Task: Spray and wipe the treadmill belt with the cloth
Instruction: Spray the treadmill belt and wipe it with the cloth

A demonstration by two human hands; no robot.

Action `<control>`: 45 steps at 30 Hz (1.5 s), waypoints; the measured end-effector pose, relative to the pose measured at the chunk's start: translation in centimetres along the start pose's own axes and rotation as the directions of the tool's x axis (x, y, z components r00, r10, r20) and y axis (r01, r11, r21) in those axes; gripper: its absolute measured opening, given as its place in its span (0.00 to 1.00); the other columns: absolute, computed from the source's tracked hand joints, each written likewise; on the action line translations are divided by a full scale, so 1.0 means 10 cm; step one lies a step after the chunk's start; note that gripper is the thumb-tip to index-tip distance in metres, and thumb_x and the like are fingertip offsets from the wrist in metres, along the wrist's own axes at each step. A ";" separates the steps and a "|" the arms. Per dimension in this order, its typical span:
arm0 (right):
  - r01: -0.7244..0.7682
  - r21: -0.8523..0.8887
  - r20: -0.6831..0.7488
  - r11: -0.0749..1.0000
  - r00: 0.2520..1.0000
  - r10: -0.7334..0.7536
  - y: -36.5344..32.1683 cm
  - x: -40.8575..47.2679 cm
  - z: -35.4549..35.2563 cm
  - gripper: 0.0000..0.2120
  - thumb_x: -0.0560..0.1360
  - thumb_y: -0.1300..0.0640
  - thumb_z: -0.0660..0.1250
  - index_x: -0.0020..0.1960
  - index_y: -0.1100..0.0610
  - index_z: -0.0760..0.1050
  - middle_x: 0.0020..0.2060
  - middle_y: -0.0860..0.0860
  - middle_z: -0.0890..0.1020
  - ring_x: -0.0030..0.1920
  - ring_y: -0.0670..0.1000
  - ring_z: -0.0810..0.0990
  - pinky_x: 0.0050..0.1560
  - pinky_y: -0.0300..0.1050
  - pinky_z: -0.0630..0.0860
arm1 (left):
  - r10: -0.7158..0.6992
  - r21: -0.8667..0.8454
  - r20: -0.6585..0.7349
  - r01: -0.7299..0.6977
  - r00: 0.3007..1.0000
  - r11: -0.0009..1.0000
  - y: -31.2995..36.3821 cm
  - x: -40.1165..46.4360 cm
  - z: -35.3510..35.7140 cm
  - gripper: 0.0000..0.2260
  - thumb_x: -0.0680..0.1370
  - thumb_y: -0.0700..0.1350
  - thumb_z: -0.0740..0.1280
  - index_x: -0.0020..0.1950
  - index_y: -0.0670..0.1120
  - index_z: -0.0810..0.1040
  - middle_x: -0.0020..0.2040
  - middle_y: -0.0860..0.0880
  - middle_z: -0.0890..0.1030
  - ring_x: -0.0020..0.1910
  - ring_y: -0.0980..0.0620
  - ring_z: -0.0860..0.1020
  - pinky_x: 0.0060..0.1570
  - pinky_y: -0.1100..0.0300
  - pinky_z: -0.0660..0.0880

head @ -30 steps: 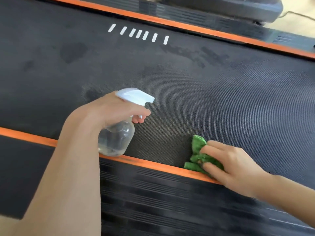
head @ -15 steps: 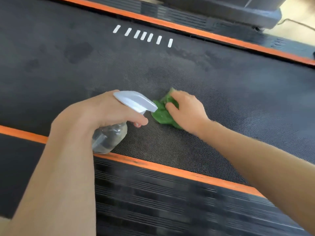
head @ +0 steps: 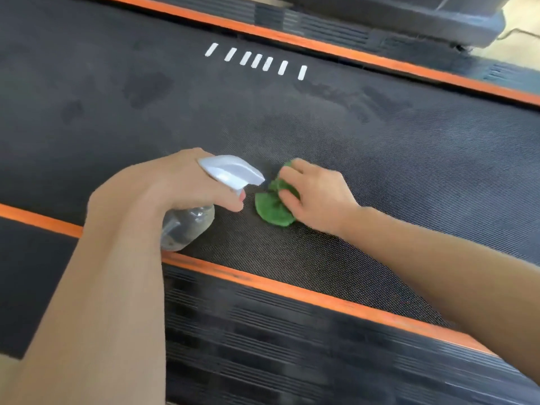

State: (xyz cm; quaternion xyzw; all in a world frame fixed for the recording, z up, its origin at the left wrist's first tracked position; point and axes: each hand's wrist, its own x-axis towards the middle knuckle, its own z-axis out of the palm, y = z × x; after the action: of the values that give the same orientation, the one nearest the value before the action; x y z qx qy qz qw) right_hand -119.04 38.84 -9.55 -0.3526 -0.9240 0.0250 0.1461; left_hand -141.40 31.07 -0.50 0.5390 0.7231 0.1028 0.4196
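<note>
Roughly mid-frame, the green cloth (head: 273, 210) lies bunched on the dark textured treadmill belt (head: 409, 159), with the right hand (head: 317, 195) on top of it, fingers curled over the wad and pressing it down; the uncovered part of the cloth spills out at 7 o'clock from the knuckles. Just beside it, at 9 o'clock, the left hand (head: 172, 188) grips the neck of a clear spray bottle (head: 187, 226), one finger hooked under the white trigger head (head: 230, 172), whose nozzle points toward the cloth and stops a little short of it. The bottle's clear body hangs tilted beneath the hand, its base over the near orange stripe (head: 292, 287) that edges the belt at 6 o'clock. Below that stripe runs a black ribbed side rail (head: 292, 346), blurred. Up the belt at 12 o'clock sits a row of short white dashes (head: 255, 61), and darker damp-looking patches mark the surface at 10 and 1 o'clock. A second orange stripe (head: 380, 64) borders the far edge, with a dark base housing (head: 409, 19) beyond it at 1 o'clock.
</note>
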 end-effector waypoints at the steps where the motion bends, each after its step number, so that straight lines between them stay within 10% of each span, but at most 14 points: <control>1: -0.131 0.001 -0.021 0.991 0.991 0.131 0.01 0.26 0.08 0.14 0.80 0.48 0.56 0.56 0.55 0.74 0.47 0.49 0.75 0.46 0.56 0.78 0.38 0.46 0.71 | 0.001 -0.005 -0.016 -0.001 1.000 1.000 -0.01 0.00 -0.01 0.07 0.70 0.53 0.79 0.46 0.56 0.88 0.35 0.51 0.81 0.27 0.55 0.73 0.34 0.59 0.68; 5: -0.287 0.068 0.026 0.956 0.958 0.286 -0.04 0.53 0.16 0.08 0.80 0.50 0.58 0.52 0.54 0.71 0.45 0.48 0.73 0.46 0.57 0.77 0.41 0.47 0.67 | -0.005 -0.009 -0.102 0.004 0.995 1.000 -0.02 0.02 0.01 0.04 0.73 0.48 0.78 0.47 0.56 0.87 0.41 0.47 0.85 0.30 0.54 0.74 0.33 0.59 0.69; 13: 0.075 0.238 0.278 0.968 0.950 -0.142 -0.24 -1.06 -0.48 0.07 0.79 0.48 0.61 0.46 0.50 0.70 0.42 0.43 0.71 0.39 0.50 0.74 0.35 0.48 0.74 | -0.026 -0.109 -0.275 -0.004 0.961 0.994 -0.08 -0.03 0.06 0.20 0.63 0.60 0.70 0.49 0.53 0.86 0.40 0.46 0.85 0.36 0.46 0.78 0.50 0.50 0.79; 18: 0.342 0.086 0.212 0.936 0.911 -0.353 -0.13 -0.67 -0.31 0.09 0.80 0.49 0.59 0.47 0.54 0.73 0.44 0.49 0.74 0.40 0.52 0.74 0.32 0.45 0.68 | 0.033 -0.239 -0.281 -0.103 0.959 0.966 -0.17 -0.06 0.04 0.07 0.73 0.49 0.78 0.50 0.53 0.87 0.42 0.48 0.82 0.37 0.51 0.74 0.38 0.57 0.70; 21: 0.025 0.032 0.057 0.999 0.998 -0.027 -0.08 -0.06 -0.04 0.13 0.79 0.46 0.56 0.51 0.53 0.74 0.46 0.49 0.75 0.45 0.55 0.78 0.37 0.46 0.71 | 0.075 -0.270 -0.345 -0.175 0.936 0.947 -0.21 -0.04 0.07 0.09 0.73 0.44 0.78 0.51 0.51 0.85 0.49 0.50 0.85 0.40 0.56 0.77 0.39 0.60 0.71; 25: -0.385 0.087 0.037 0.919 0.923 0.383 -0.16 0.56 0.21 0.09 0.80 0.49 0.58 0.53 0.53 0.72 0.44 0.48 0.73 0.45 0.56 0.75 0.40 0.47 0.65 | 0.088 -0.286 -0.440 -0.232 0.894 0.930 -0.29 -0.04 0.07 0.12 0.73 0.45 0.80 0.53 0.51 0.83 0.47 0.53 0.85 0.39 0.58 0.76 0.39 0.64 0.73; 34: 0.042 0.188 0.245 0.981 0.965 -0.088 -0.38 -1.01 -0.47 0.09 0.77 0.46 0.58 0.45 0.51 0.71 0.40 0.44 0.71 0.38 0.48 0.73 0.33 0.41 0.67 | 0.084 -0.264 -0.379 -0.194 0.922 0.945 -0.21 -0.29 -0.07 0.03 0.76 0.47 0.78 0.46 0.52 0.85 0.40 0.43 0.83 0.33 0.57 0.78 0.28 0.72 0.69; 38: 0.259 0.116 0.208 0.959 0.938 -0.278 -0.32 -0.75 -0.37 0.08 0.79 0.50 0.59 0.46 0.52 0.72 0.42 0.46 0.72 0.39 0.50 0.73 0.31 0.43 0.69 | 0.055 -0.261 -0.372 -0.161 0.927 0.952 -0.36 -0.35 -0.18 0.03 0.74 0.53 0.78 0.46 0.60 0.86 0.39 0.47 0.86 0.37 0.54 0.83 0.42 0.60 0.76; 42: -0.005 0.043 0.055 0.999 0.998 0.002 -0.23 -0.25 -0.02 0.12 0.79 0.46 0.56 0.49 0.53 0.73 0.44 0.48 0.75 0.43 0.55 0.78 0.35 0.47 0.75 | -0.008 -0.245 -0.389 -0.095 0.921 0.965 -0.48 -0.31 -0.16 0.11 0.68 0.61 0.72 0.49 0.71 0.84 0.39 0.57 0.87 0.49 0.50 0.85 0.56 0.50 0.77; 45: -0.425 0.054 -0.015 0.904 0.905 0.426 -0.29 0.21 0.16 0.09 0.79 0.48 0.59 0.51 0.53 0.72 0.44 0.49 0.74 0.46 0.58 0.77 0.39 0.48 0.67 | -0.065 -0.170 -0.447 -0.013 0.892 0.985 -0.44 -0.27 -0.14 0.12 0.73 0.59 0.72 0.56 0.64 0.84 0.47 0.57 0.86 0.53 0.47 0.83 0.63 0.48 0.77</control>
State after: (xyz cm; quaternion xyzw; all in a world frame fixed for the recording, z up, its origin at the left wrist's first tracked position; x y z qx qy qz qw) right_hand -122.82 38.16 -10.09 -0.5421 -0.8219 0.0746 0.1582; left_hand -145.32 27.37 -0.94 0.4533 0.7965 0.2799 0.2858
